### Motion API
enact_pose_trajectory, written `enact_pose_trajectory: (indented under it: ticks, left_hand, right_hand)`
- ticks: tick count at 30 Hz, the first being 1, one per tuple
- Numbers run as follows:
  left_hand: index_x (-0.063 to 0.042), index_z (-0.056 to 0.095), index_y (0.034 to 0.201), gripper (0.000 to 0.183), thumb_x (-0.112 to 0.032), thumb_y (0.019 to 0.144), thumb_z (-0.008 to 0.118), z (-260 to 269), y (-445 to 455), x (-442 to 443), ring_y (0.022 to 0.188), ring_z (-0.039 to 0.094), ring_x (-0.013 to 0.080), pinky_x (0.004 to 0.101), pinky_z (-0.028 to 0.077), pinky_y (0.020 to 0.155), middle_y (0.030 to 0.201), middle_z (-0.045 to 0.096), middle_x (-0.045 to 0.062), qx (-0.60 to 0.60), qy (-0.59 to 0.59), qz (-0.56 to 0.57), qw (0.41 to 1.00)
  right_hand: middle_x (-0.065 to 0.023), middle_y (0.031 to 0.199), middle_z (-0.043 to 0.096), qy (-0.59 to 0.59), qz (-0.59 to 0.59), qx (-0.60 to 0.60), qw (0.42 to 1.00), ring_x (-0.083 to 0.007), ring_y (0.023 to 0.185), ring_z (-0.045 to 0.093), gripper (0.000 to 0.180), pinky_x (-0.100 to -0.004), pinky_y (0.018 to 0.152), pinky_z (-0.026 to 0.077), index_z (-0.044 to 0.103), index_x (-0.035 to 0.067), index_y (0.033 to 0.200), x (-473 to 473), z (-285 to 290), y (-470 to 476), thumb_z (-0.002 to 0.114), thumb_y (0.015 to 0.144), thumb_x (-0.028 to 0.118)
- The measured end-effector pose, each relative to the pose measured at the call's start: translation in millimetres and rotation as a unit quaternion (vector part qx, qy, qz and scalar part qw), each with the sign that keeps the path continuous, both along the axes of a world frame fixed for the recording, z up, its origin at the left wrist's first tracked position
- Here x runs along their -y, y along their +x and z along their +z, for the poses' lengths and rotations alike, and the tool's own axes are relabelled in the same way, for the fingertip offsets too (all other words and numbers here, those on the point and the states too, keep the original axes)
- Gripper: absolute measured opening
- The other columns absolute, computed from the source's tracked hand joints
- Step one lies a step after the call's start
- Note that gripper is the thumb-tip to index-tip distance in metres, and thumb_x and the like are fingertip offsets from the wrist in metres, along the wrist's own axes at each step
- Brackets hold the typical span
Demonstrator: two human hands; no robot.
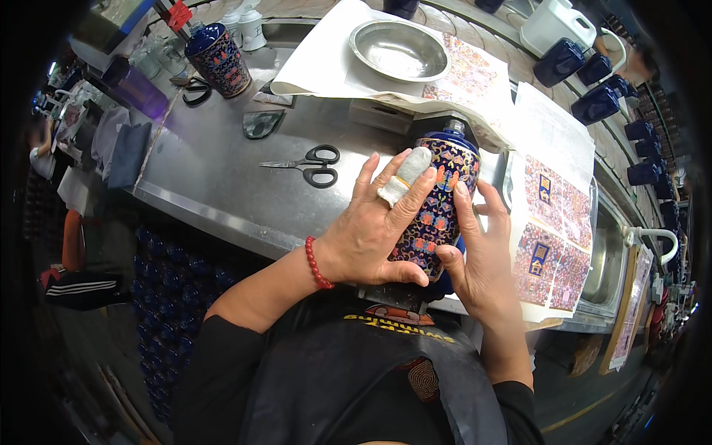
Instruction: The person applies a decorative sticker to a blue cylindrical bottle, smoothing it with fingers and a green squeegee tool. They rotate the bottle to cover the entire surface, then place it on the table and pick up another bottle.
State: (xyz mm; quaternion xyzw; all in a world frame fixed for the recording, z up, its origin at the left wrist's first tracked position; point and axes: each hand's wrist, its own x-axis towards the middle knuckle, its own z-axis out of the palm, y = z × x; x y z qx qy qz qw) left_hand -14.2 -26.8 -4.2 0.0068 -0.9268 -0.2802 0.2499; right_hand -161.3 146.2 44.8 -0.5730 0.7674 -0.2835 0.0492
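A dark blue bottle [439, 222] with a dense floral pattern in orange, pink and green leans in front of me, its bare neck pointing away. Across its left side lies my left hand [367, 233], thumb near the base. A pale cloth finger cover is on one finger of that hand, and red beads circle the wrist. My right hand [481, 250] holds the bottle's right side with fingertips and thumb. Whatever supports the bottle underneath is mostly hidden. Black-handled scissors [320, 165] lie on the metal worktop [222, 167], left of the bottle.
A steel bowl [400, 53] rests on white paper at the back. Printed floral sheets [550, 239] lie right, beside a sink [603, 278]. Another patterned bottle [219, 61], a dark scraper-like piece [262, 123] and a purple container [135, 89] are left. Plain blue bottles [559, 62] line a conveyor.
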Motion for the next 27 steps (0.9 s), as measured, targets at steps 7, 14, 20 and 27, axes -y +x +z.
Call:
enact_pose_trajectory:
  ticks: [7,14,20,27]
  left_hand:
    - [0.001,0.019,0.162,0.124,-0.088,0.082,0.049,0,-7,5,0.151,0.021,0.0497,0.0646,0.003,0.121,0.16,0.033,0.026,-0.026,0.06,0.003,0.998]
    - [0.002,0.021,0.162,0.123,-0.088,0.083,0.046,1,-12,0,0.15,0.022,0.0498,0.065,0.004,0.121,0.156,0.04,0.026,-0.013,0.018,0.02,1.0]
    - [0.003,0.022,0.161,0.122,-0.088,0.083,0.046,4,-13,0,0.149,0.023,0.0501,0.0655,0.005,0.121,0.153,0.044,0.026,-0.015,0.013,0.022,1.0]
    - [0.002,0.021,0.161,0.121,-0.087,0.084,0.047,4,-14,0,0.15,0.022,0.0505,0.0654,0.004,0.121,0.155,0.041,0.027,-0.011,0.021,0.014,1.0]
  right_hand:
    - [-0.0253,0.151,0.038,0.006,-0.015,0.03,0.999,-0.0405,0.122,0.049,0.068,-0.0484,0.106,0.044,0.051,0.01,0.152,3,2,-8,0.068,0.095,0.046]
    - [-0.0259,0.151,0.038,0.022,-0.016,0.001,1.0,-0.0424,0.123,0.049,0.07,-0.0498,0.106,0.043,0.05,0.01,0.152,8,1,-10,0.069,0.094,0.045]
    - [-0.0265,0.15,0.039,0.029,-0.012,-0.022,0.999,-0.0428,0.122,0.048,0.071,-0.0506,0.107,0.041,0.05,0.009,0.152,9,3,-10,0.071,0.093,0.043]
    - [-0.0263,0.148,0.039,0.02,-0.015,-0.021,0.999,-0.0423,0.12,0.048,0.073,-0.0509,0.105,0.042,0.048,0.006,0.152,13,6,-9,0.071,0.093,0.044]
